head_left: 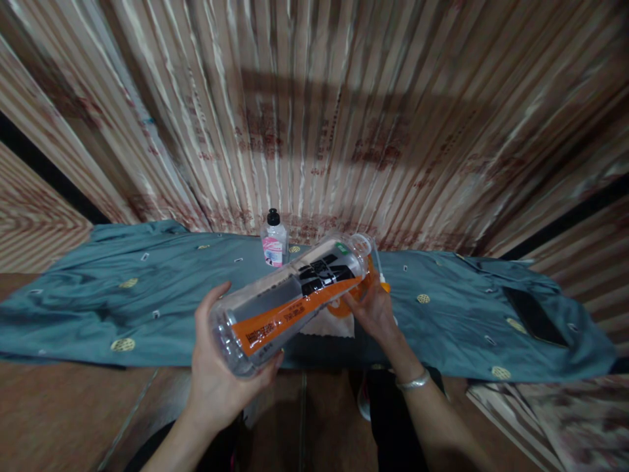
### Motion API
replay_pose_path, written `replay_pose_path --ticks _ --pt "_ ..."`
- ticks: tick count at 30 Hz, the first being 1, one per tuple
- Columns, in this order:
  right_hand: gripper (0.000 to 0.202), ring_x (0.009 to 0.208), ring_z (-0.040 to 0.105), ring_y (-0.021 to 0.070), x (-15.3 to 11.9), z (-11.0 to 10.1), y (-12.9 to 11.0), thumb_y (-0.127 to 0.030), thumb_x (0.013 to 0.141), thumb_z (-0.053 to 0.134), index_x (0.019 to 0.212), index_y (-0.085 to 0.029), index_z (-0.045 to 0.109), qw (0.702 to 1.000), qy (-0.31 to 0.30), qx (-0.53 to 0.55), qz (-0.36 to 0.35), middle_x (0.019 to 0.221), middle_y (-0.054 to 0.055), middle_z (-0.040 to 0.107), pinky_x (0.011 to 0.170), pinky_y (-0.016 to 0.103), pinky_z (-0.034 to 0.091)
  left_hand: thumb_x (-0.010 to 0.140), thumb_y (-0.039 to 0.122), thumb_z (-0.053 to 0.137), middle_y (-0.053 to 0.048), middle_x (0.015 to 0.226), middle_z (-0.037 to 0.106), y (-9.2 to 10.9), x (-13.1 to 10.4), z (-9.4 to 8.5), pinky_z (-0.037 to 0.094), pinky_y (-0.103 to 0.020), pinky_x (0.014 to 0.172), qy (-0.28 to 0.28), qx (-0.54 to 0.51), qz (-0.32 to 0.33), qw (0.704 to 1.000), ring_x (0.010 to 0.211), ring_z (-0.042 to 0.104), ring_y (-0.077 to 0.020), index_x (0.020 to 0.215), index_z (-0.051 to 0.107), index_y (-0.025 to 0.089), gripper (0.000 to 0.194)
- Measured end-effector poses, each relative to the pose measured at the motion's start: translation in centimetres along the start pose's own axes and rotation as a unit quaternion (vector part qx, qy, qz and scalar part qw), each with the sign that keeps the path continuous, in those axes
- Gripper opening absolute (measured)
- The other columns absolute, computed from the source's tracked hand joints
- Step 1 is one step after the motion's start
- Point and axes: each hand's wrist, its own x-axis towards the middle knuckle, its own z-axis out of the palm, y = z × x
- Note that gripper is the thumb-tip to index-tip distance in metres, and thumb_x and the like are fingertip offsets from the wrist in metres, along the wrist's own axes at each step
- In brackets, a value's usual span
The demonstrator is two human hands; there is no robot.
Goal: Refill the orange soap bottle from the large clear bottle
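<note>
A large clear plastic bottle (275, 308) with an orange and black label is tilted in front of me, its neck end raised toward the upper right. My left hand (221, 367) is wrapped around its base. Close to the bottle's neck, my right hand (373, 308) has its fingers closed around an orange object (340, 308) with a thin white strip beside it. The bottle covers much of that object, so its kind does not show. Beneath them is a white paper or cloth (331, 326).
A small clear bottle (274, 246) with a black cap and pink label stands at the back of the teal cloth (171, 282). A dark phone (533, 314) lies at the right. A striped curtain (304, 131) hangs behind. Floor tiles (122, 406) show in front.
</note>
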Motion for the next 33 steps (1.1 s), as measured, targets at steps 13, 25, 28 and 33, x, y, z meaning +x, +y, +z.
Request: replay_pose_path --ticks 13,25,28,33 --pt "0.074 0.110 0.079 0.0383 0.02 -0.05 -0.36 -0.064 0.088 0.066 0.140 -0.013 0.057 1.000 0.013 0.027 -0.008 0.122 0.022 0.079 0.095 0.057 0.064 0.074 0.038 0.087 0.000 0.112 0.068 -0.01 -0.03 -0.17 0.071 -0.043 0.072 0.000 0.011 0.020 1.000 0.083 0.078 -0.0247 0.162 0.036 0.039 0.102" --pt "0.071 0.111 0.079 0.0367 0.04 -0.29 -0.48 -0.062 0.087 0.067 0.140 -0.016 0.057 1.000 0.000 0.022 0.004 0.122 0.019 0.079 0.095 0.051 0.065 0.071 0.037 0.088 0.000 0.110 0.068 -0.09 0.04 -0.02 0.071 -0.041 0.068 0.005 0.010 0.023 1.000 0.080 0.077 -0.0246 0.158 0.039 0.042 0.099" --pt "0.070 0.113 0.078 0.0369 0.09 -0.36 -0.51 -0.061 0.088 0.067 0.140 -0.016 0.057 1.000 -0.008 0.019 0.003 0.123 0.018 0.078 0.095 0.050 0.064 0.071 0.040 0.087 0.001 0.109 0.068 0.26 0.27 0.10 0.070 -0.040 0.067 0.017 0.012 0.033 0.999 0.079 0.077 -0.0238 0.155 0.042 0.040 0.096" --pt "0.071 0.116 0.077 0.0377 0.10 -0.31 -0.52 -0.057 0.087 0.069 0.143 -0.015 0.056 1.000 0.001 0.026 0.001 0.127 0.020 0.076 0.097 0.052 0.063 0.071 0.038 0.088 0.000 0.109 0.068 0.14 0.25 0.12 0.070 -0.038 0.068 0.013 0.013 0.032 0.999 0.080 0.077 -0.0227 0.154 0.043 0.033 0.095"
